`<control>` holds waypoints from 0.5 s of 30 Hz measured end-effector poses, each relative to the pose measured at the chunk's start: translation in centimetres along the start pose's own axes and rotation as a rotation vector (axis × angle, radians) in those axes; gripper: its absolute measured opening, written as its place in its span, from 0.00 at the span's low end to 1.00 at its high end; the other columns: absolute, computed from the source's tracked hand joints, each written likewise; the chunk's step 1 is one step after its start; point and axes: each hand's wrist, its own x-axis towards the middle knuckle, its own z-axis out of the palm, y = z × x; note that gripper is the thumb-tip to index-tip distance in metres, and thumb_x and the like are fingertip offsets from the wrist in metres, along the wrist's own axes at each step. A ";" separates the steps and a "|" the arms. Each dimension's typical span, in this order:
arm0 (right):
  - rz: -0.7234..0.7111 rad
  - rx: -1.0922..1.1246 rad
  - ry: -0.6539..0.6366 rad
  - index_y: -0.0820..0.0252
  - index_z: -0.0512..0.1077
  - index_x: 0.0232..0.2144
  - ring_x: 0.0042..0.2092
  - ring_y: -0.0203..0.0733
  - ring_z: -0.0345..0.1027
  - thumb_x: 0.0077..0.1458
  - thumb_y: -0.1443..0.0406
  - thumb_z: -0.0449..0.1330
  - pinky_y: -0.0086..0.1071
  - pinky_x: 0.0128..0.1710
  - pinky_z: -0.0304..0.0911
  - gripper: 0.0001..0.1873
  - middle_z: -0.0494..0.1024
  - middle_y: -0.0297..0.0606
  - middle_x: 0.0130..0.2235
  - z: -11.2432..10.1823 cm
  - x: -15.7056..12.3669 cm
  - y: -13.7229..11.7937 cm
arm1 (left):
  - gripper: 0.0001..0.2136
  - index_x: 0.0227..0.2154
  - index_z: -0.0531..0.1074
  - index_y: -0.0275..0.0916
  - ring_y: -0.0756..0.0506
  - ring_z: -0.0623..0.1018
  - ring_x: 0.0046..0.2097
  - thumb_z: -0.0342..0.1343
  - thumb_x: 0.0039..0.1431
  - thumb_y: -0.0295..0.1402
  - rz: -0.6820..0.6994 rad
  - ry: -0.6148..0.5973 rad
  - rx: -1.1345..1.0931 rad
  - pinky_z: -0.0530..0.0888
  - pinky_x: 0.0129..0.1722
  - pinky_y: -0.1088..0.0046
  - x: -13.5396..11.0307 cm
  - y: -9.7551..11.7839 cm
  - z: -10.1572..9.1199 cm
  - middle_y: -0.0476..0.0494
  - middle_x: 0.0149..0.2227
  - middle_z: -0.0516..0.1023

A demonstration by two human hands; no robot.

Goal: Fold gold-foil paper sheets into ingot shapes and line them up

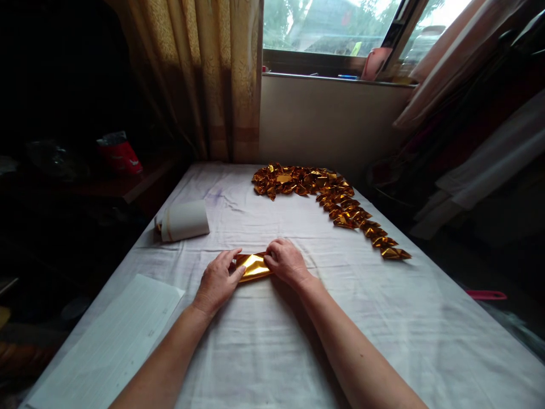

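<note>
A partly folded sheet of shiny gold foil paper (254,267) lies near the middle of the white-covered table (264,352). My left hand (218,278) grips its left end, thumb on the near edge and fingers at the far side. At the right end, my right hand (286,260) is closed on the foil with fingers curled; the part under them is hidden. Beyond my hands, a heap of folded gold foil pieces (298,180) sits at the far edge, and a row of the same pieces (372,230) trails down the right side.
A pale cylindrical roll (185,220) lies on its side at the left edge. Nearer, a lined paper sheet (114,335) rests flat. Past the table are a curtain (213,85), a window (323,28), hanging clothes (489,153) and a red packet (119,156).
</note>
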 end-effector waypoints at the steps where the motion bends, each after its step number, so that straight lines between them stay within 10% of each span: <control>1: 0.017 -0.014 0.004 0.56 0.77 0.35 0.44 0.42 0.67 0.55 0.67 0.60 0.31 0.44 0.60 0.07 0.77 0.39 0.41 0.0 0.0 0.0 | 0.18 0.51 0.72 0.42 0.43 0.78 0.44 0.55 0.57 0.35 0.032 0.022 0.039 0.74 0.49 0.64 0.1 -0.1 0.1 0.43 0.47 0.78; 15: 0.076 -0.059 -0.143 0.53 0.76 0.35 0.41 0.40 0.67 0.55 0.62 0.63 0.29 0.35 0.57 0.05 0.74 0.36 0.39 -1.5 0.2 0.1 | 0.10 0.37 0.73 0.43 0.38 0.73 0.47 0.64 0.53 0.38 0.075 -0.222 0.438 0.67 0.46 0.62 3.2 2.5 -0.8 0.44 0.42 0.76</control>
